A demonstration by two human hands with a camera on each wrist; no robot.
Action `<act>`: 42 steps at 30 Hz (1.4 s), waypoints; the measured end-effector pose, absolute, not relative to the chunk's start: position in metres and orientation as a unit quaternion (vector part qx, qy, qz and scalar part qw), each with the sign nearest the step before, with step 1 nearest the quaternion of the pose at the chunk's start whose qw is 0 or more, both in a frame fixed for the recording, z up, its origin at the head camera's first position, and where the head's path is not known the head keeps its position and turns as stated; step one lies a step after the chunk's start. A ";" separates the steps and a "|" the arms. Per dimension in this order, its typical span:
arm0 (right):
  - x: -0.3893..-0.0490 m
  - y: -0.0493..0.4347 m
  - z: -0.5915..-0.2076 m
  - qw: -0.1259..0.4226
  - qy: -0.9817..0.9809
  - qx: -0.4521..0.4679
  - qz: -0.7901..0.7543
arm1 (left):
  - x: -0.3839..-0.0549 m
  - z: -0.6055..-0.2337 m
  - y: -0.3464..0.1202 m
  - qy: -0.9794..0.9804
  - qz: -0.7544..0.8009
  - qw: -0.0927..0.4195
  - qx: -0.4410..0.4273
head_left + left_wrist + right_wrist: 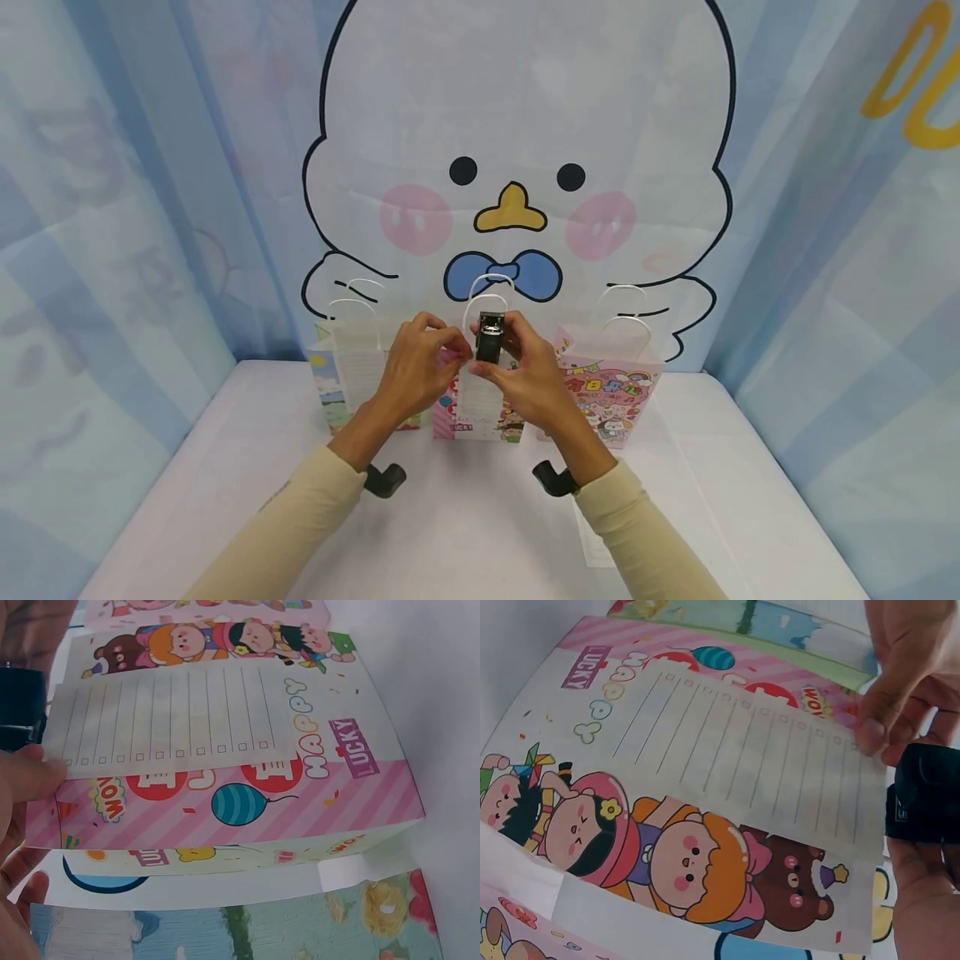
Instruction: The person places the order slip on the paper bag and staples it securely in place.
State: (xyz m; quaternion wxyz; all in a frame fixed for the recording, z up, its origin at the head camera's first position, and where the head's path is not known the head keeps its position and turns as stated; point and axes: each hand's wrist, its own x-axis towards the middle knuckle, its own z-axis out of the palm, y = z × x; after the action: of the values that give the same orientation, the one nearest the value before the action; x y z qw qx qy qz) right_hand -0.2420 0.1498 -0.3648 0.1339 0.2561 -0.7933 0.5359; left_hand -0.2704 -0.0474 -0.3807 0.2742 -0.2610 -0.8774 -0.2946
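Note:
My right hand grips a small black stapler-like device at the top edge of the middle pink "LUCKY" paper bag. A lined white slip lies flat against that bag's front. My left hand pinches the slip's top edge right beside the device. In the left wrist view my thumb presses the slip onto the bag. The right wrist view shows the device at the slip's corner, with left fingertips touching it.
Three handled paper bags stand in a row at the back of the white table: a sky-print one on the left and a pink cartoon one on the right. Another white sheet lies by my right forearm. Printed curtains enclose the table.

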 end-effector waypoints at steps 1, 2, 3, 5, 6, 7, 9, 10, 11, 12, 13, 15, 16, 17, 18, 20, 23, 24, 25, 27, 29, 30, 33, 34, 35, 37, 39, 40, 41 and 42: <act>-0.243 0.150 -0.366 0.129 -0.798 0.255 0.530 | -0.271 -0.381 -0.048 -0.877 -0.293 0.276 -0.261; -0.244 0.149 -0.366 0.124 -0.803 0.253 0.525 | -0.271 -0.381 -0.048 -0.878 -0.292 0.277 -0.261; -0.246 0.149 -0.367 0.120 -0.808 0.251 0.520 | -0.271 -0.382 -0.047 -0.878 -0.290 0.277 -0.260; -0.247 0.149 -0.369 0.113 -0.817 0.245 0.509 | -0.271 -0.381 -0.047 -0.880 -0.288 0.276 -0.259; -0.247 0.149 -0.369 0.113 -0.820 0.243 0.505 | -0.271 -0.381 -0.047 -0.881 -0.286 0.276 -0.258; -0.248 0.149 -0.369 0.113 -0.823 0.242 0.501 | -0.271 -0.381 -0.047 -0.881 -0.285 0.275 -0.257; -0.249 0.148 -0.369 0.118 -0.829 0.240 0.492 | -0.271 -0.381 -0.046 -0.882 -0.284 0.275 -0.256; -0.249 0.148 -0.369 0.121 -0.832 0.237 0.487 | -0.271 -0.380 -0.046 -0.882 -0.284 0.277 -0.256; -0.249 0.147 -0.369 0.125 -0.832 0.237 0.486 | -0.271 -0.380 -0.046 -0.881 -0.284 0.279 -0.255; -0.249 0.146 -0.369 0.128 -0.833 0.235 0.485 | -0.271 -0.380 -0.046 -0.881 -0.284 0.280 -0.255; -0.249 0.145 -0.369 0.130 -0.832 0.232 0.486 | -0.270 -0.380 -0.046 -0.881 -0.284 0.282 -0.254; -0.249 0.143 -0.369 0.134 -0.830 0.225 0.492 | -0.270 -0.380 -0.046 -0.880 -0.284 0.284 -0.253; -0.248 0.142 -0.369 0.135 -0.829 0.220 0.496 | -0.269 -0.380 -0.046 -0.880 -0.283 0.285 -0.253; -0.248 0.141 -0.369 0.137 -0.827 0.216 0.501 | -0.269 -0.380 -0.046 -0.880 -0.284 0.284 -0.252; -0.247 0.140 -0.370 0.140 -0.826 0.210 0.503 | -0.269 -0.380 -0.046 -0.880 -0.284 0.284 -0.252; -0.247 0.138 -0.371 0.148 -0.823 0.200 0.510 | -0.269 -0.380 -0.045 -0.880 -0.286 0.283 -0.253; -0.245 0.135 -0.372 0.165 -0.820 0.191 0.514 | -0.269 -0.380 -0.045 -0.879 -0.290 0.279 -0.256; -0.245 0.135 -0.372 0.170 -0.819 0.190 0.514 | -0.269 -0.380 -0.045 -0.879 -0.291 0.277 -0.256; -0.245 0.135 -0.372 0.173 -0.819 0.191 0.512 | -0.269 -0.380 -0.045 -0.879 -0.292 0.276 -0.255; -0.246 0.135 -0.371 0.177 -0.823 0.195 0.504 | -0.269 -0.380 -0.046 -0.880 -0.295 0.272 -0.253; -0.246 0.136 -0.369 0.174 -0.826 0.205 0.496 | -0.269 -0.379 -0.047 -0.881 -0.295 0.272 -0.250; -0.247 0.137 -0.369 0.168 -0.824 0.213 0.498 | -0.269 -0.379 -0.047 -0.882 -0.294 0.271 -0.249; -0.248 0.143 -0.368 0.145 -0.800 0.239 0.531 | -0.270 -0.378 -0.048 -0.883 -0.292 0.269 -0.249; -0.248 0.145 -0.368 0.138 -0.787 0.244 0.549 | -0.270 -0.379 -0.048 -0.883 -0.292 0.269 -0.249; -0.247 0.148 -0.367 0.132 -0.771 0.249 0.571 | -0.270 -0.379 -0.048 -0.884 -0.292 0.268 -0.249; -0.244 0.154 -0.366 0.131 -0.740 0.252 0.610 | -0.270 -0.379 -0.048 -0.884 -0.294 0.267 -0.247; -0.239 0.160 -0.361 0.141 -0.720 0.243 0.635 | -0.270 -0.380 -0.047 -0.884 -0.295 0.268 -0.245; -0.237 0.164 -0.359 0.145 -0.714 0.238 0.643 | -0.270 -0.380 -0.047 -0.883 -0.296 0.269 -0.245; -0.233 0.168 -0.357 0.149 -0.712 0.233 0.646 | -0.270 -0.380 -0.046 -0.884 -0.297 0.268 -0.244; -0.231 0.172 -0.356 0.153 -0.712 0.228 0.646 | -0.269 -0.379 -0.046 -0.884 -0.299 0.267 -0.242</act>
State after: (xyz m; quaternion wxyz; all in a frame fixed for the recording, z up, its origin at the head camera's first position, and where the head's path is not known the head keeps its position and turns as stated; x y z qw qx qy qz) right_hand -0.2305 0.1721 -0.3556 0.1535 0.2285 -0.7121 0.6459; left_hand -0.2693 -0.0463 -0.3793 0.2670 -0.2421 -0.8835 -0.2991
